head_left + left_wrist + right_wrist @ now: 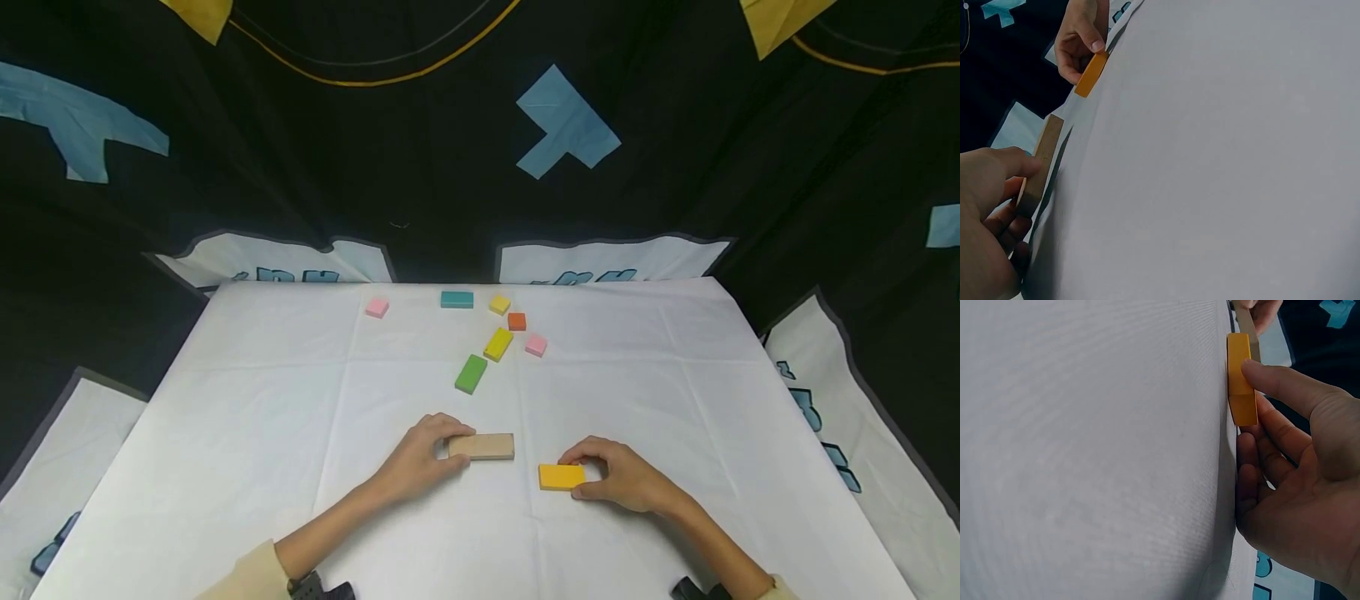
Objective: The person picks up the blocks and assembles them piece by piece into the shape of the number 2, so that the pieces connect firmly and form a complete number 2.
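In the head view the left hand (422,457) pinches the left end of a plain wooden block (487,447) between thumb and fingers. A short way to its right, the right hand (626,477) pinches a yellow-orange block (558,477) by its right end. A gap separates the two blocks. The left wrist view has the wooden block (1041,165) just above the cloth, with a shadow beside it. Thumb and fingers also hold the orange block (1241,378) in the right wrist view, the wooden block partly hidden behind it.
Farther back on the white cloth (247,417) lie a green block (471,374), a yellow block (498,343), a smaller yellow one (499,305), an orange-red block (517,322), a teal block (457,300) and pink blocks (377,307). A black patterned curtain (450,183) hangs behind.
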A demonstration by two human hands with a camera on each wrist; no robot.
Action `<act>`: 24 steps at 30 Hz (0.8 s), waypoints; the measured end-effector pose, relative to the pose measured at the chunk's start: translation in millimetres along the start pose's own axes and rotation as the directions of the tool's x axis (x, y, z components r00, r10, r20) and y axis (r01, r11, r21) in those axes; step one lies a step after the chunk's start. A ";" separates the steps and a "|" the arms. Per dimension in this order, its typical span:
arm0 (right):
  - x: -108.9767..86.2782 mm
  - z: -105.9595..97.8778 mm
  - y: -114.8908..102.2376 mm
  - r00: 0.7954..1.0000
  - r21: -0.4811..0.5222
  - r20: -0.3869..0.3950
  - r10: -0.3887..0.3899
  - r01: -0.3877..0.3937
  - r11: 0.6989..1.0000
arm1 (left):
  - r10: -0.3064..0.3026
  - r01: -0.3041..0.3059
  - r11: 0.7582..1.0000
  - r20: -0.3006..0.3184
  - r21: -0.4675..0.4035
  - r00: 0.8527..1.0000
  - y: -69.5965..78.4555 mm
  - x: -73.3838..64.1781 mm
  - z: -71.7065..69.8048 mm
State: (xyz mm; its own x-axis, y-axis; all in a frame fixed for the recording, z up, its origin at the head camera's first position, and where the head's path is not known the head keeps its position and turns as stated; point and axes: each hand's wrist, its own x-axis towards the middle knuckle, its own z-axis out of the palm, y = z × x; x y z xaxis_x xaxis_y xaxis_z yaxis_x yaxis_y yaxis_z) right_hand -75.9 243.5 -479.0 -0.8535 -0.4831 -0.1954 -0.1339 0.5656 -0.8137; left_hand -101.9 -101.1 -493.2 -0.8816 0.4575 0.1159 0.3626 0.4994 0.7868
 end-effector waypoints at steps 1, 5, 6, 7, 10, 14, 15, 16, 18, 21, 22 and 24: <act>-0.1 -0.1 -0.1 1.000 0.000 0.000 -0.002 0.002 1.000 | 0.006 -0.006 1.000 -0.005 0.007 1.000 -1.3 2.0 0.4; -0.2 -0.1 -0.9 1.000 -0.006 -0.002 -0.002 0.002 1.000 | 0.006 -0.005 1.000 -0.013 0.024 1.000 -5.3 9.8 1.8; -0.2 0.0 -0.9 1.000 -0.007 -0.002 -0.001 0.001 1.000 | 0.007 -0.006 1.000 -0.014 0.026 1.000 -6.0 11.7 2.2; -0.2 0.1 -1.1 1.000 -0.007 -0.003 0.000 0.000 1.000 | 0.008 -0.007 1.000 -0.015 0.029 1.000 -6.6 13.4 2.6; -0.2 0.5 -1.3 1.000 -0.011 -0.006 0.003 -0.003 1.000 | 0.023 -0.022 0.999 -0.021 0.040 1.000 -8.1 17.8 3.7; -0.4 0.7 -1.3 1.000 -0.014 -0.007 -0.002 0.001 1.000 | 0.034 -0.033 0.998 -0.035 0.047 0.999 -8.7 20.9 4.3; -0.5 0.7 -1.3 1.000 -0.015 -0.008 -0.002 0.001 1.000 | 0.033 -0.031 0.998 -0.037 0.050 0.999 -8.7 21.4 4.3; -0.5 0.6 -1.3 1.000 -0.015 -0.008 -0.002 0.001 1.000 | 0.036 -0.034 0.998 -0.039 0.053 0.999 -8.9 21.9 4.7; -0.5 0.7 -1.2 1.000 -0.018 -0.010 0.000 -0.001 1.000 | 0.038 -0.036 0.998 -0.043 0.057 0.998 -9.1 22.4 5.1; -0.3 1.0 -0.6 1.000 -0.023 -0.015 0.003 -0.003 1.000 | 0.044 -0.041 0.997 -0.045 0.063 0.998 -9.8 23.0 5.9; -0.2 1.1 -0.5 1.000 -0.024 -0.016 0.002 -0.003 1.000 | 0.045 -0.042 0.997 -0.045 0.062 0.998 -10.0 23.0 6.0; 0.1 0.7 0.0 1.000 -0.022 -0.022 -0.002 0.001 1.000 | 0.045 -0.042 0.997 -0.045 0.066 0.998 -10.1 23.1 6.0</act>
State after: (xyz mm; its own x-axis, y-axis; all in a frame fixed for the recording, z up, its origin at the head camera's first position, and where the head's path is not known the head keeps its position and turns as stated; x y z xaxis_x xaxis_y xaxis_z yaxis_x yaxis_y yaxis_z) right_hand -75.7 242.9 -479.4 -0.8643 -0.4689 -0.1818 -0.1459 0.5797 -0.8017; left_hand -124.2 -91.2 -502.1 -0.8772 0.4458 0.1782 0.4183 0.5276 0.7393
